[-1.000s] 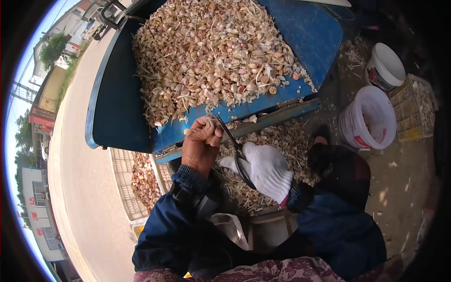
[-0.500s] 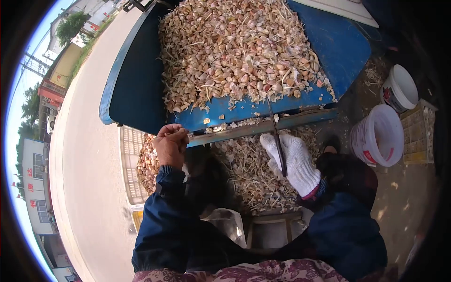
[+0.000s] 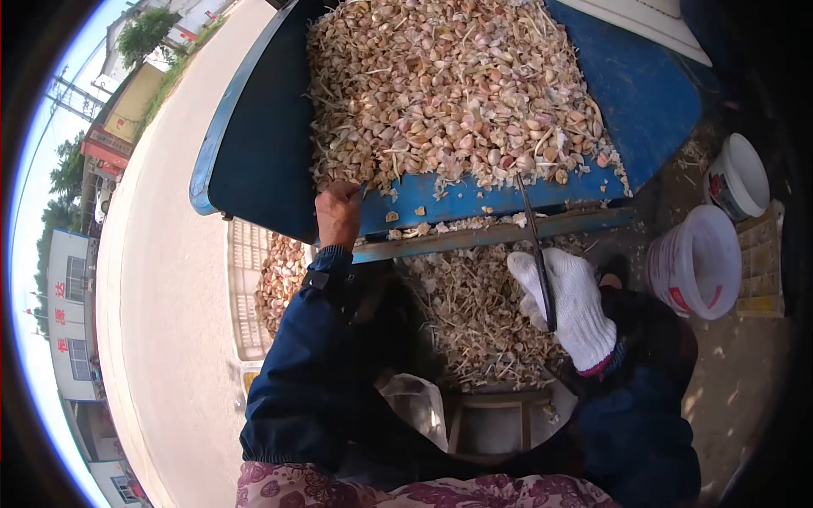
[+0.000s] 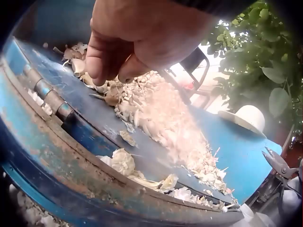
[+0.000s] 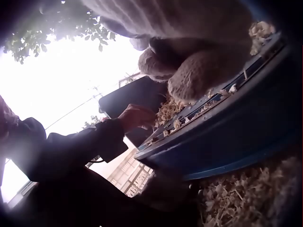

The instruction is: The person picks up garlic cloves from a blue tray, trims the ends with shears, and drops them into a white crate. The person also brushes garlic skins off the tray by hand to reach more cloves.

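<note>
My bare left hand (image 3: 339,213) is at the near left edge of a heap of garlic cloves (image 3: 449,110) in a blue metal hopper (image 3: 500,193). In the left wrist view, its thumb and bent fingers (image 4: 97,59) stand a little apart, right above a few loose cloves (image 4: 112,94). My right hand (image 3: 576,300), in a white knitted glove, holds dark metal scissors (image 3: 535,245) that point up toward the hopper's front lip. Their blades (image 4: 274,160) are spread in the left wrist view. In the right wrist view, gloved fingers (image 5: 191,78) are curled, the scissors hidden.
Below the lip lies a pile of dry garlic stalks and skins (image 3: 483,330). A pale plastic crate (image 3: 246,288) with cloves stands at the left. Two white buckets (image 3: 696,262) and a yellowish crate (image 3: 760,267) are at the right. A white hat (image 4: 248,118) rests on the hopper's far side.
My left hand has moved away from the scissors, down past the lip, then up to the heap's edge. The gloved right hand with the scissors has moved right. The head view has shifted too.
</note>
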`<action>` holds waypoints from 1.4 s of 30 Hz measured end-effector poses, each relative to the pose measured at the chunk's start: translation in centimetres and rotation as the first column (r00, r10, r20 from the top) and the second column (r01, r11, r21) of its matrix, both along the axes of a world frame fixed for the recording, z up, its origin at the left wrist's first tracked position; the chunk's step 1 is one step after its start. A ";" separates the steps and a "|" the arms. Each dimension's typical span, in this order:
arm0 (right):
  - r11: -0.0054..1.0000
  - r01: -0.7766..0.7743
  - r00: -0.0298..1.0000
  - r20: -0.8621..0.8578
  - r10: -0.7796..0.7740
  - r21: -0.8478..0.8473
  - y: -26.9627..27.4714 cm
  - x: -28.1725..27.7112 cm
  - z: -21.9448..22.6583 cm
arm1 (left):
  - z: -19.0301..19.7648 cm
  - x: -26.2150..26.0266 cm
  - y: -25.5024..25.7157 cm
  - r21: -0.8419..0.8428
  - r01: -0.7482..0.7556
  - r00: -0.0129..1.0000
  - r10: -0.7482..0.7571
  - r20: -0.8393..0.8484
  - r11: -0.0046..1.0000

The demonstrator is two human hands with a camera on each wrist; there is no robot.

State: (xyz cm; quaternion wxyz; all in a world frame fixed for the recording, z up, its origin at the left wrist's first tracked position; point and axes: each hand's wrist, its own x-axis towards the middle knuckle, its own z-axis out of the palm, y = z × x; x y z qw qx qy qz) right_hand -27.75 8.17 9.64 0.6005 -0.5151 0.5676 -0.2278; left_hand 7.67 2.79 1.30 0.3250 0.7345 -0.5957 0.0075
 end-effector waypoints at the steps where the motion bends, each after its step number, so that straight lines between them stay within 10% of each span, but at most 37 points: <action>1: 1.000 0.002 1.000 -0.001 -0.002 0.002 0.0 0.0 -0.3 | -0.7 -0.2 -1.2 -0.021 0.039 0.999 -0.039 0.035 0.999; 12: 0.977 -0.083 0.996 -0.047 0.075 -0.195 0.1 0.2 -2.3 | -4.0 0.4 -3.5 0.064 0.063 0.992 -0.070 0.105 0.996; 19: 0.847 -0.377 0.868 -0.463 0.180 -0.376 0.4 1.6 -1.3 | 0.2 -2.9 -0.7 0.091 0.139 0.989 -0.134 -0.060 0.986; 21: 0.787 -0.489 0.793 -0.568 0.222 -0.375 0.5 2.1 -1.4 | 3.1 -5.7 0.7 0.288 0.170 0.862 -0.001 -0.507 0.942; 25: 0.709 -0.590 0.707 -0.671 0.224 -0.386 0.4 3.2 -1.9 | 4.6 -8.3 2.6 0.228 0.344 0.576 -0.012 -0.818 0.911; 29: 0.670 -0.598 0.716 -0.668 0.200 -0.440 0.6 3.4 -2.2 | 5.5 -10.2 3.6 0.137 0.392 0.430 -0.050 -0.902 0.910; 38: 0.695 -0.546 0.772 -0.603 0.200 -0.468 1.1 3.4 -2.7 | 6.7 -11.2 4.4 0.174 0.391 0.470 -0.034 -0.882 0.904; 42: 0.889 -0.342 0.928 -0.260 0.268 -0.303 2.0 3.5 -4.1 | 5.4 -12.1 5.6 0.215 0.457 0.342 0.053 -0.938 0.863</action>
